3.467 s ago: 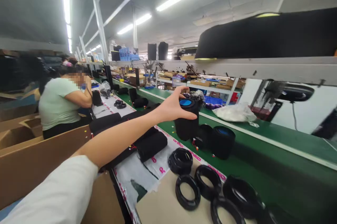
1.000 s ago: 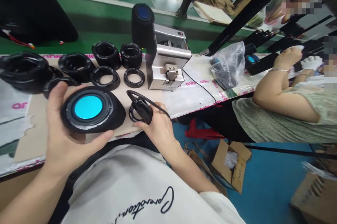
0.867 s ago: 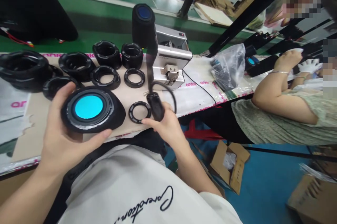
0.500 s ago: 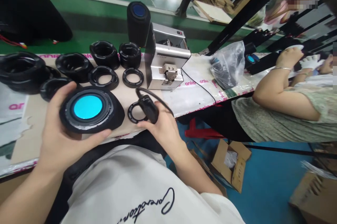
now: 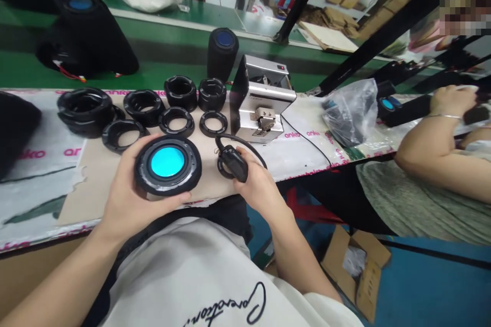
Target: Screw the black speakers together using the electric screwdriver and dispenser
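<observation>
In my left hand (image 5: pixel 132 189) is a black cylindrical speaker (image 5: pixel 196 166), its round end tilted up toward me. That end has a bright blue disc (image 5: pixel 168 161) and a scuffed, greyish ring around it. My fingers and thumb wrap the speaker's sides. Closed around a small black handheld piece with a looped cable (image 5: pixel 233 162), my right hand (image 5: pixel 260 181) is just right of the speaker. What kind of device this piece is, I cannot tell. Partly hidden behind it, a thin black ring (image 5: pixel 221 167) lies on the bench.
Several black rings (image 5: pixel 178 92) stand behind the speaker. A silver machine (image 5: pixel 263 99) is right of them. Other dark speakers (image 5: pixel 222 53) stand at the back. To the right are a bagged item (image 5: pixel 351 112) and a co-worker's arm (image 5: pixel 429 143). An open carton (image 5: pixel 355 270) is on the floor.
The view has shifted left, so the bench things appear farther right and lower. Both hands keep their holds, and the speaker's blue end now faces up more squarely.
</observation>
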The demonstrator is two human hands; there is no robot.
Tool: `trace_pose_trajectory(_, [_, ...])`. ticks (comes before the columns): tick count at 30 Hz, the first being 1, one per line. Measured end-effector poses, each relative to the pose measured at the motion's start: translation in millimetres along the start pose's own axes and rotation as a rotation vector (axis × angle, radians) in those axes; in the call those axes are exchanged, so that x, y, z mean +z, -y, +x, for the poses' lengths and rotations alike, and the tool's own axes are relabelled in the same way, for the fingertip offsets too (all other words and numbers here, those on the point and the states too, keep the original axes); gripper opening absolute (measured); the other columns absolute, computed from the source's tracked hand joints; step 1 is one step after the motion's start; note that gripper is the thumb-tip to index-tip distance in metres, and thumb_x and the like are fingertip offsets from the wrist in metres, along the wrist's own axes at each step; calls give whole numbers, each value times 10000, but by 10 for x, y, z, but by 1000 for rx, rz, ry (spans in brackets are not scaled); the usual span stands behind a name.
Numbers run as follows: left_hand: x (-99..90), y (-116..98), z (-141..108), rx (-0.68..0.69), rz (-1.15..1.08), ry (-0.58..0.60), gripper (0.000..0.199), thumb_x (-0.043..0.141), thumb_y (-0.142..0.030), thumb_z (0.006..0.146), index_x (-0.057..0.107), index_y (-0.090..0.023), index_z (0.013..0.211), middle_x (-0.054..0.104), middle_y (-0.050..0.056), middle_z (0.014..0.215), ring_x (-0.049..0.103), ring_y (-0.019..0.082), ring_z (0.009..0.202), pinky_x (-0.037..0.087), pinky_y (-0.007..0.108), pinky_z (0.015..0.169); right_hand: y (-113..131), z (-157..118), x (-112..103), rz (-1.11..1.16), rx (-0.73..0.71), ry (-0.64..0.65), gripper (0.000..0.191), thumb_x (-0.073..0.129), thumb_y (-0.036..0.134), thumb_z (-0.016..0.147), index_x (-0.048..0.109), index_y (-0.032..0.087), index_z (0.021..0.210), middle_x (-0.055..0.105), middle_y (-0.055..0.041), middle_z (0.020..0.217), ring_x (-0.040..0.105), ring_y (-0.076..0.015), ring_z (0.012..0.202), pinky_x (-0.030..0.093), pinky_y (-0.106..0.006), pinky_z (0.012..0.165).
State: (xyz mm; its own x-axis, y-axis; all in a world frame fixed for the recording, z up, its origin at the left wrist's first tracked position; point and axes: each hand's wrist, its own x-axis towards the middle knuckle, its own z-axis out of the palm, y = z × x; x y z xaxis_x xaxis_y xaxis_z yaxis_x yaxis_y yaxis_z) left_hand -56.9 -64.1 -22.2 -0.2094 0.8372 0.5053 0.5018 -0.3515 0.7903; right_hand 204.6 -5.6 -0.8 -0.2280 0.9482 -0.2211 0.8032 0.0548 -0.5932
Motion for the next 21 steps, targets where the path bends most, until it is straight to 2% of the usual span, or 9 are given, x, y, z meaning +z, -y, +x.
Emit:
trace_pose_trajectory(3, [-17,55,-7,40,51,-59,1120,1072,-373,498,645,-253,1526,714,112,1418,705,386,1276,569,631,1177,-31,-14,-28,-17,45,-60,691,609,-1,865,555,221,1517,516,-91,1683,651,-356,1428,573,-493,1191])
trace_pose_trajectory(5, [-13,101,-20,50,64,-71,1166,1063,-370,464,635,-236,1541,687,130,1456,661,421,1327,500,674,1226,-22,-11,3,-27,73,-81,630,693,103,910,550,201,1515,483,-116,1704,663,-378,1405,586,-505,1172])
trace_pose_trajectory(8, [5,143,-40,73,79,-78,1220,1054,-352,451,599,-222,1576,635,149,1509,596,450,1395,435,691,1266,13,30,99,-48,115,-111,677,798,299,941,527,136,1540,545,-213,1627,677,-432,1361,589,-581,1140])
trace_pose_trajectory(10, [13,149,-40,110,74,-86,1249,1059,-349,454,572,-237,1598,615,139,1516,594,427,1387,453,660,1261,21,62,148,-56,97,-108,617,732,250,974,536,127,1545,620,-225,1540,682,-434,1351,575,-611,1138])
trace_pose_trajectory(13, [4,150,-13,156,35,-40,1296,1060,-344,458,524,-260,1635,587,131,1553,600,406,1397,470,623,1262,-17,66,129,-37,-35,-21,628,652,70,910,589,177,1526,668,-138,1514,655,-362,1416,533,-538,1225])
trace_pose_trajectory(16, [-20,165,22,137,-71,93,1375,1047,-272,463,426,-275,1691,590,155,1595,607,427,1439,459,648,1270,-89,14,13,9,-145,61,677,684,33,844,627,252,1482,691,-25,1501,657,-261,1422,524,-384,1243])
trace_pose_trajectory(18, [-38,174,33,96,-117,130,1393,1042,-259,458,411,-288,1699,606,159,1592,621,442,1436,484,663,1248,-120,-21,-59,28,-100,15,550,677,97,904,629,236,1434,738,-39,1396,705,-257,1336,572,-376,1156])
trace_pose_trajectory(20, [-58,174,29,69,-88,86,1345,1041,-308,446,479,-291,1668,609,142,1590,630,450,1413,513,664,1224,-115,-34,-79,33,-14,-60,462,710,201,958,607,202,1408,757,-83,1303,727,-300,1275,601,-414,1076])
trace_pose_trajectory(21, [-68,169,23,64,-51,55,1305,1037,-329,448,520,-289,1646,611,132,1586,631,450,1402,518,664,1219,-98,-31,-64,32,19,-86,488,761,253,956,595,192,1410,750,-102,1307,722,-324,1279,601,-434,1068])
